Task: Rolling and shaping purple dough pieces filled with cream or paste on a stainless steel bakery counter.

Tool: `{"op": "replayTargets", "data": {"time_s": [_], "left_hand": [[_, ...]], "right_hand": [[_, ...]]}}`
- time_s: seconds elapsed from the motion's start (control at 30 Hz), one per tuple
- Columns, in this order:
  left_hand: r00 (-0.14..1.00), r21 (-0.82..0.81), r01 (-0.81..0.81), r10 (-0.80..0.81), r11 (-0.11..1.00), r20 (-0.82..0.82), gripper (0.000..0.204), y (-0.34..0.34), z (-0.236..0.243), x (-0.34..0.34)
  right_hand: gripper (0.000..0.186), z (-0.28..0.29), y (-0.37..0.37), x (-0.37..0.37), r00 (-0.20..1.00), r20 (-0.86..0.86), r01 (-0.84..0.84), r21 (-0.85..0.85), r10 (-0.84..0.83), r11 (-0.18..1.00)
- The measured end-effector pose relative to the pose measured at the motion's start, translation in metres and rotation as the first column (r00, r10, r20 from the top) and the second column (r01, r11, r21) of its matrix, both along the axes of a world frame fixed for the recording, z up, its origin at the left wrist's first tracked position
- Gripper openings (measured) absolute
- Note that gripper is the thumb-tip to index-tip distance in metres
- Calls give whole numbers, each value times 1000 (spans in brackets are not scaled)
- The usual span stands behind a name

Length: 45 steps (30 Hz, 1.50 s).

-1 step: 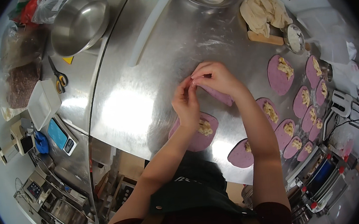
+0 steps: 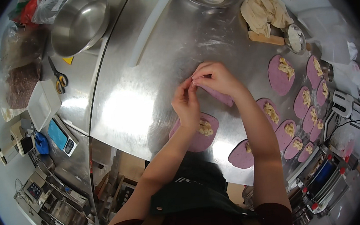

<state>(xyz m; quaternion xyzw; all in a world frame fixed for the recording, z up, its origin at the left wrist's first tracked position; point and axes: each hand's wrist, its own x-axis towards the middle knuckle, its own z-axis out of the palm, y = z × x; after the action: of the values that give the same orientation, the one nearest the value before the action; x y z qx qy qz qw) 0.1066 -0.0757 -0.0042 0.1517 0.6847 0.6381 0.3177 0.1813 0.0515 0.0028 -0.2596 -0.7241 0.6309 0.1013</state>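
Observation:
At the middle of the steel table, a folded piece of purple dough (image 2: pixel 218 96) lies under my hands. My left hand (image 2: pixel 186 102) and my right hand (image 2: pixel 218 78) meet at its far left end, fingertips pinched together on the edge. What is inside the fold is hidden. Just below my left wrist lies a flat purple dough round with pale chunky filling (image 2: pixel 206 128), partly covered by my forearm. Several more dough rounds (image 2: pixel 282 83) with the same filling are spread on the right, one of them partly behind my right forearm.
A steel bowl (image 2: pixel 77 29), scissors (image 2: pixel 60 80) and a scale (image 2: pixel 59 135) stand on the left counter, past the table seam. A pale strip (image 2: pixel 151 27) lies towards the back. At the far right are a crumpled cloth (image 2: pixel 264 12), a wooden piece (image 2: pixel 267 38) and a flour bowl (image 2: pixel 295 40).

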Motion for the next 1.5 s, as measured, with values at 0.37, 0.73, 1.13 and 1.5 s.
{"op": "replayTargets", "data": {"time_s": [0.37, 0.73, 1.13, 1.5], "left_hand": [[970, 45, 51, -39, 998, -240, 17, -6, -4, -3], [933, -48, 104, -115, 993, -340, 7, -3, -9, -14], [873, -69, 52, -79, 996, -481, 12, -1, -2, -15], [775, -72, 181, -187, 981, -604, 14, 7, -11, -20]], "right_hand": [[20, 6, -2, 3, 992, 62, 120, -176, -111, 977], [18, -1, -2, 6, 991, 27, 134, -194, -131, 972], [16, 3, 2, 6, 994, 77, 88, -132, -79, 987], [15, -2, 1, 8, 990, 89, 118, -148, -105, 982]]}}
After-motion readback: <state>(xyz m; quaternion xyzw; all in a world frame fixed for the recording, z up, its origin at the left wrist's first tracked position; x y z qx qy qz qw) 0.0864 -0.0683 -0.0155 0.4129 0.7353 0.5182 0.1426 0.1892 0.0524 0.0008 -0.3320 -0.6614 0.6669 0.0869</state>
